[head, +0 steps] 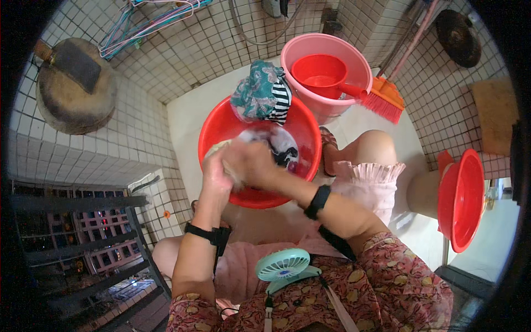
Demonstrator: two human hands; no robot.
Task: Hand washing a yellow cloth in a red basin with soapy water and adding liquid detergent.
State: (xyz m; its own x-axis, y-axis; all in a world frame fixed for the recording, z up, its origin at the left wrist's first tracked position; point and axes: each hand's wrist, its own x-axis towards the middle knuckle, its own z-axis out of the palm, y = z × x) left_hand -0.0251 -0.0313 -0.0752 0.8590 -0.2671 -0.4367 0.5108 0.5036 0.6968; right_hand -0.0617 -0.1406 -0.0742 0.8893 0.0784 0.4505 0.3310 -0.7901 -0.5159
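Note:
Over a red plastic basin (310, 162), both my hands are pressed together around a pale cloth (218, 147). My left hand (216, 171) holds it from the left side. My right hand (253, 162) is blurred and closes on the cloth from the right; the part between the palms is hidden. Below them, sudsy water (286, 139) and a dark wet cloth (288, 157) lie in the basin. Draped over the basin's far rim is a bunched teal patterned garment (258, 93) with a black-and-white striped part (281, 99).
A pink bucket (327, 108) holding a red dipper (319, 74) stands behind the basin, beside an orange-red broom (383, 99). Another red basin (464, 201) is at right. On the left ledge, a cleaver (76, 66) rests on a round chopping block (74, 108). A mint fan (284, 265) hangs at my chest.

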